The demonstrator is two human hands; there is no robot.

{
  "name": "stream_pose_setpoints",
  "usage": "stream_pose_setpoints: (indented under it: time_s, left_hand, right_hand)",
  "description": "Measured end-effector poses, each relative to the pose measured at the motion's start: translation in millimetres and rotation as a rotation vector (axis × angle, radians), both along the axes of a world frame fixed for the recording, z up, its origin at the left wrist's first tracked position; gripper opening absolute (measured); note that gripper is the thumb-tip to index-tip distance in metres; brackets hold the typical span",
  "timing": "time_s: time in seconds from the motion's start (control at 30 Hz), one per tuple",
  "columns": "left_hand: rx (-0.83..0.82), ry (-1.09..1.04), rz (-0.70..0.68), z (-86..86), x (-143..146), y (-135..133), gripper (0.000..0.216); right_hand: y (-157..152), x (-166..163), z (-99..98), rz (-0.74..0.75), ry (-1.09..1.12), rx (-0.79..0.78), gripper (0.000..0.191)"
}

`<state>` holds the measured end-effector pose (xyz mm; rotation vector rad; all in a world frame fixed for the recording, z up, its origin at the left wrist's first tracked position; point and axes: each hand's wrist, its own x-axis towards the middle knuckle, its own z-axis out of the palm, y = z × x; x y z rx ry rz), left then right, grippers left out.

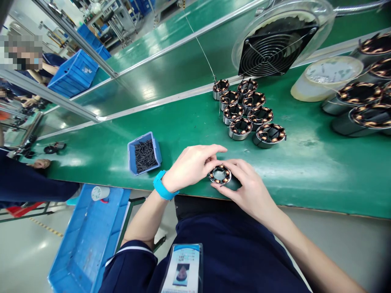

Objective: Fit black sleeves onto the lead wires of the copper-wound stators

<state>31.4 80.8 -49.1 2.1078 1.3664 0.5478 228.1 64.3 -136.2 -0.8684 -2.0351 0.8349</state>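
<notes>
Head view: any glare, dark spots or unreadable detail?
Head view: pale glare on the green bench beyond the right hand and on the green panel behind; head view, lower right corner: darkened; head view, upper left: a pixelated patch; head view, bottom: small print on the badge too soft to read.

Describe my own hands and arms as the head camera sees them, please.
Both hands, left and right, are ungloved, with bare forearms. The left wrist wears a bright blue band. The left sleeve is short and navy, with a thin white stripe near its edge. No band shows on the right wrist.
</notes>
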Motion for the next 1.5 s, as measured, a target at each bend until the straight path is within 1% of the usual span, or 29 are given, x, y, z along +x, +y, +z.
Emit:
stream_pose_setpoints:
  time_s: [0.07,0.13,0.23,0.3,0.37,0.43,0.53,0.6,0.7,0.77,0.83,0.9,1.0,1.07,1.13,1.23,1.4,1.5]
  left_hand:
    - [-0.032,-0.034,-0.013,4.3,-2.8,1.7,0.029]
    - [-0.051,-0.039,0.015,9.6,-7.5,3.2,0.029]
    - [-0.071,0.071,0.074,15.9,-13.2,5.0,0.022]
    - [-0.113,0.123,0.075,17.9,-15.1,6.3,0.025]
    - [-0.179,0.104,0.059,18.3,-16.7,8.6,0.026]
    - [-0.276,0.025,0.034,17.3,-19.4,12.0,0.026]
    - [-0.432,-0.163,0.014,11.9,-24.5,17.5,0.025]
    - [-0.513,-0.316,0.029,3.9,-25.9,19.9,0.024]
    - [-0.592,-0.547,0.108,-13.5,-22.3,19.7,0.029]
    - [-0.613,-0.657,0.172,-23.3,-18.4,16.8,0.035]
    - [-0.606,-0.691,0.214,-26.6,-17.0,11.4,0.038]
    - [-0.570,-0.652,0.239,-22.7,-20.2,4.0,0.040]
    - [-0.524,-0.494,0.268,-10.4,-31.2,-8.5,0.042]
    - [-0.538,-0.404,0.263,-4.5,-37.6,-15.5,0.043]
    - [-0.567,-0.383,0.239,-3.6,-39.6,-20.0,0.044]
    - [-0.586,-0.462,0.225,-11.3,-32.5,-21.2,0.044]
    - [-0.659,-0.670,0.274,-30.2,-11.5,-15.7,0.045]
    - [-0.658,-0.667,0.294,-30.5,-11.2,-15.4,0.045]
  right_hand:
    - [0.0,0.1,0.2,0.001,0.001,0.003,0.043]
    - [-0.2,0.3,0.1,0.009,0.000,-0.003,0.044]
    - [-0.3,0.9,-0.9,0.015,-0.004,-0.020,0.047]
    - [-0.1,1.5,-1.9,0.011,-0.004,-0.026,0.051]
    - [0.1,2.1,-2.4,0.004,0.000,-0.036,0.055]
    - [0.5,2.5,-2.2,-0.009,0.014,-0.051,0.055]
    - [1.2,2.7,-0.9,-0.036,0.054,-0.062,0.048]
    - [1.8,2.5,0.1,-0.038,0.077,-0.071,0.046]
    - [3.3,2.2,1.8,-0.021,0.086,-0.083,0.046]
    - [4.4,2.6,3.3,-0.006,0.078,-0.097,0.044]
    - [5.9,3.8,4.9,0.008,0.071,-0.115,0.043]
    - [7.9,5.6,6.4,0.025,0.063,-0.132,0.044]
    - [11.6,8.5,7.7,0.057,0.040,-0.154,0.047]
    - [13.9,9.8,7.9,0.070,0.028,-0.160,0.047]
    - [15.4,10.3,7.6,0.077,0.022,-0.165,0.047]
    - [16.0,10.4,6.5,0.086,0.020,-0.173,0.047]
    - [15.1,10.8,5.2,0.089,0.027,-0.166,0.047]
    - [14.6,11.0,5.1,0.082,0.030,-0.160,0.047]
